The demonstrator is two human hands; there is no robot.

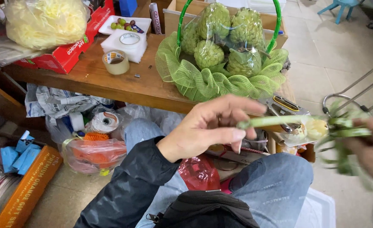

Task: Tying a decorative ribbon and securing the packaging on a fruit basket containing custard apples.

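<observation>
- Person seated; blue jeans [275, 185] and a black bag [207, 209] on the lap, nearest the camera.
- Left hand [207, 128], dark sleeve, pinches one end of a green stem [271, 121] between thumb and fingertips.
- Right hand [370, 152], blurred at the frame's right edge, fingers closed around the stem's other end, where green leaves [343, 156] hang down.
- Stem runs level between the hands, above the knees.
- Beyond: wooden table [110, 82] carrying a fruit basket [222, 55] with green mesh trim and green handle.
- Tape roll [116, 62] left of the basket, apart from it.
- Red box [68, 50] at far left.
</observation>
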